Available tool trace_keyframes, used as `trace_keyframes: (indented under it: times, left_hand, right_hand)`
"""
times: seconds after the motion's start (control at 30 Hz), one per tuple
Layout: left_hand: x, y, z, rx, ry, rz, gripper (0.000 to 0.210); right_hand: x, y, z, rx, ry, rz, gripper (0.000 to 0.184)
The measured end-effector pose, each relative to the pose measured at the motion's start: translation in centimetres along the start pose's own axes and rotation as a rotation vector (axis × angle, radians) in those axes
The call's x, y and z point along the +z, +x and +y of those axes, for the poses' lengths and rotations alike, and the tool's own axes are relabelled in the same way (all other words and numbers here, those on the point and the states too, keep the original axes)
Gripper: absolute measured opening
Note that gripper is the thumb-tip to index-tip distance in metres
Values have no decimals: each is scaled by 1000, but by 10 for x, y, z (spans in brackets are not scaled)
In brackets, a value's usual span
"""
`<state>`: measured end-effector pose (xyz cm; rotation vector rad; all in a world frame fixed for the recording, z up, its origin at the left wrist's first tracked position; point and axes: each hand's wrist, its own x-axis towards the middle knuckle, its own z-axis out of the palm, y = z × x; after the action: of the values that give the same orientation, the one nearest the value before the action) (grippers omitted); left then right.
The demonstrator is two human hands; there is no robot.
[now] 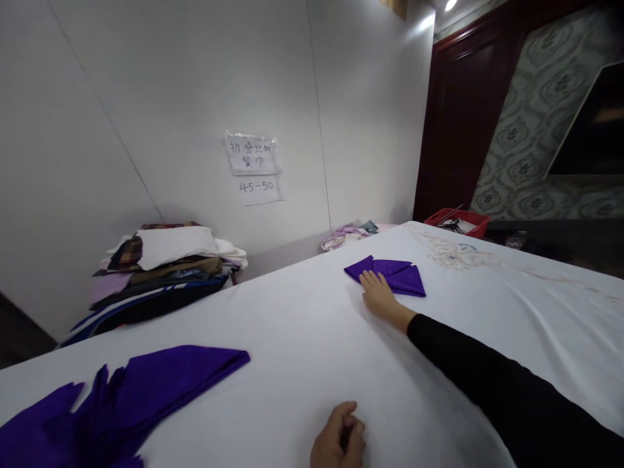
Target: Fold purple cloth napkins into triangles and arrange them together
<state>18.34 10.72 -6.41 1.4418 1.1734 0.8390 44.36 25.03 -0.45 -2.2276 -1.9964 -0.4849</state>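
On the white-covered table (302, 338), a folded purple cloth napkin (392, 273) lies towards the far side, with notched upper edges. My right hand (377, 296) reaches out to it, and its outstretched fingers rest flat on the napkin's near left part. Close to the table's near edge, my left hand (338, 439) is loosely curled with a gap between the fingers and nothing visible in it. A second piece of purple cloth (160, 383) lies rumpled at the lower left, apart from both hands and cut off by the picture's edge.
Stacked folded clothes (170, 266) stand beyond the table at left, by a white wall with a handwritten paper sign (253, 159). More folded cloths (346, 237) lie along the far edge. A red basket (480, 225) stands past the far right corner. Embroidery (453, 253) decorates the tablecloth.
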Motion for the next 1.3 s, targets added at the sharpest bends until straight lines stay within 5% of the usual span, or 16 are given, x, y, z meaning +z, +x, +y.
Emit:
trace_keyframes:
  times: [0.1, 0.23, 1.3]
  left_hand:
    - [0, 0, 3, 0, 9, -15, 46]
    - [-2, 0, 4, 23, 28, -30, 41]
    - [-2, 4, -5, 51, 51, -47, 40]
  right_hand:
    - [6, -12, 29, 133, -27, -2, 54]
    - [18, -22, 46, 120, 32, -107, 54]
    - [19, -28, 48, 74, 184, -30, 42]
